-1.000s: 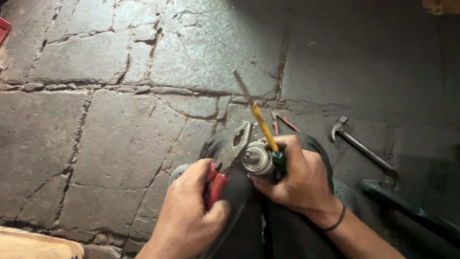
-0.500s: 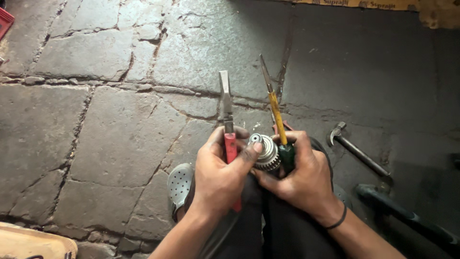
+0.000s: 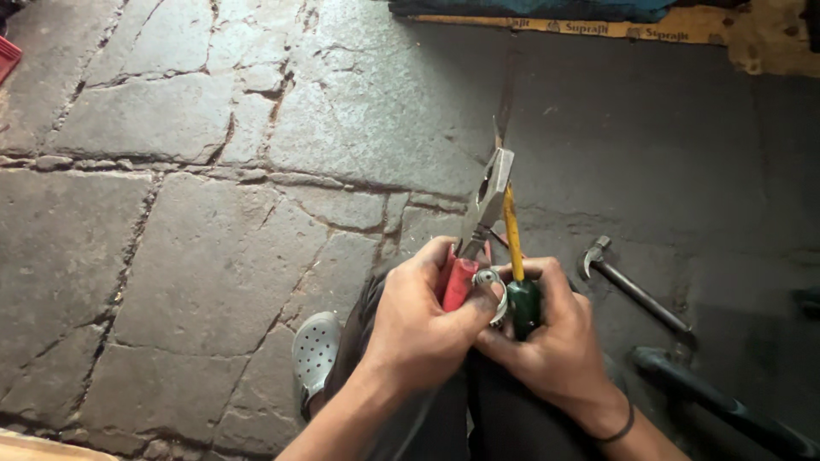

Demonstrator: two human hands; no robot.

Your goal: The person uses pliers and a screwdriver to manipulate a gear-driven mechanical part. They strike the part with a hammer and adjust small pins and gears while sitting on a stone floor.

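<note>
Fingers (image 3: pixel 444 256) around red-handled grey pliers (image 3: pixel 478 226)

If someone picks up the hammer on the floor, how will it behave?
The hammer looks all metal, so probably stiff and head-heavy, apt to tip toward its head. Its thin handle may be slippery. Lying flat on the stone floor, it seems unlikely to roll.

Stone-slab floor (image 3: pixel 188 248), cracked and uneven, filled the frame. A hammer (image 3: pixel 632 286) lay on it at right, a dark tool handle (image 3: pixel 717 401) just below, at lower right.
</note>
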